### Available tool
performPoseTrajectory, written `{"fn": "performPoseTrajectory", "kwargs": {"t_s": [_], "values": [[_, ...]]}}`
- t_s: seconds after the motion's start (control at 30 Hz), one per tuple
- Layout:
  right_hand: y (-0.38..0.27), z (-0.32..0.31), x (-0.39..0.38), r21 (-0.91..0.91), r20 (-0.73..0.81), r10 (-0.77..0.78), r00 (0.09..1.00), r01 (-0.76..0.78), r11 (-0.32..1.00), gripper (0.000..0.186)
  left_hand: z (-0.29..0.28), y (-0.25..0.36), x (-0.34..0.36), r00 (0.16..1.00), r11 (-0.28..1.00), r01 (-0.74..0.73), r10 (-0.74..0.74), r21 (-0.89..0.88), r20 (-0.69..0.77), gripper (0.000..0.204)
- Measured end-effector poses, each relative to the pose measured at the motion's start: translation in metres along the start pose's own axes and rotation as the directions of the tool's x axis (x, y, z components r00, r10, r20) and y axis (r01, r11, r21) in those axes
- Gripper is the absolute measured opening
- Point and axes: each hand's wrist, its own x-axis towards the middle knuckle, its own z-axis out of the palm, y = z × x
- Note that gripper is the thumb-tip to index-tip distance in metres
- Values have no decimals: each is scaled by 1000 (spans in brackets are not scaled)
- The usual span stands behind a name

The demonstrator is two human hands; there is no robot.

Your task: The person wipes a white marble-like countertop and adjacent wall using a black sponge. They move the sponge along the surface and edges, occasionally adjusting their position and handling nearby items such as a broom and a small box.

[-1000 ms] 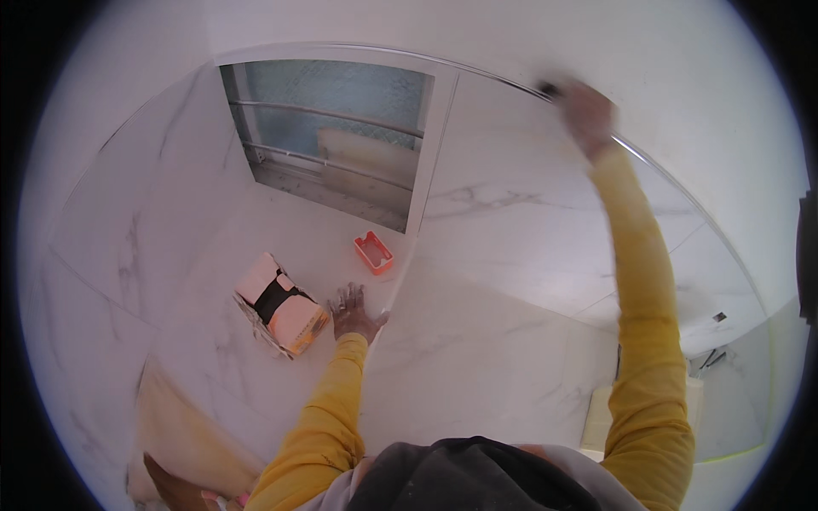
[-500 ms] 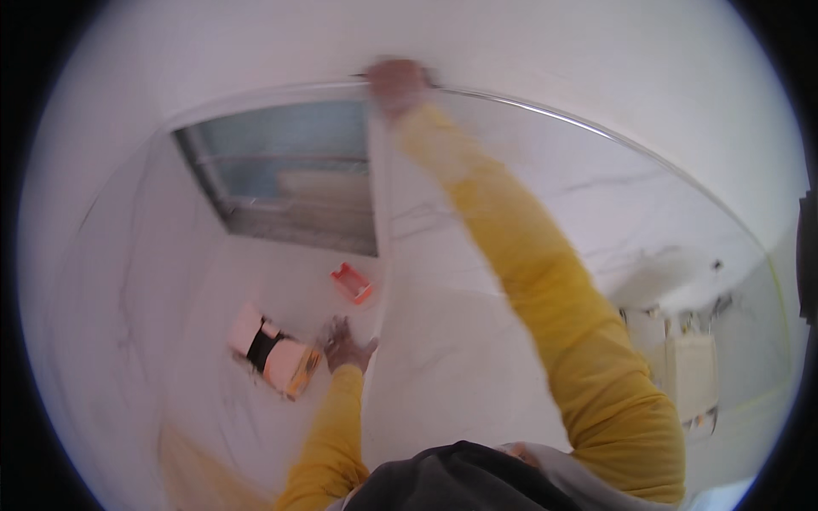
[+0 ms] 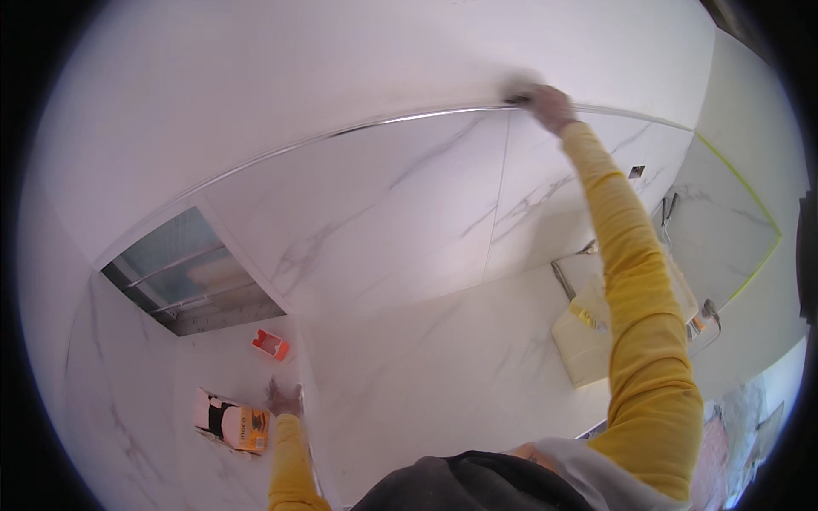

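My right arm, in a yellow sleeve, reaches far up to the metal trim strip (image 3: 409, 117) between the plain white wall (image 3: 358, 51) and the marbled panels (image 3: 375, 196). Its hand (image 3: 554, 108) is closed on a small dark thing (image 3: 518, 95), smeared by motion, whose kind I cannot make out; it is against the wall at the trim. Low on the left, my left hand (image 3: 284, 399) rests with fingers apart on the white ledge, close to its edge. Beside it lies an orange-and-white bag (image 3: 232, 422) with a black patch. A small red open box (image 3: 270, 344) sits just beyond.
A recessed window (image 3: 200, 272) is at the left. Right of my body stand a cream-coloured container (image 3: 581, 347) and some tools, partly behind my right arm. Yellow-green tape (image 3: 740, 179) edges the right wall panel, and a socket opening (image 3: 636, 172) is near my right forearm.
My right hand has moved along the trim to the right, away from the window. The whole view has shifted right too. My left hand stays on the ledge by the bag.
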Motion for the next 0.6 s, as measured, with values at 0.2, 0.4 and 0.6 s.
{"fn": "performPoseTrajectory", "kwargs": {"t_s": [0.2, 0.4, 0.6], "values": [[69, 19, -8, -70, -168, -74, 983, 63, 996, 19, -151, 193, -1, 471, 741, -636, 595, 217, -652, 67], [-1, 17, 1, -30, -179, -280, 943, 280, 960, 17, -281, 549, -37, 19, 427, -781, 746, 456, -666, 59], [219, 31, 5, 55, -53, -76, 996, 79, 995, 24, -310, 682, -67, 331, 532, -796, 781, 288, -529, 40]]}}
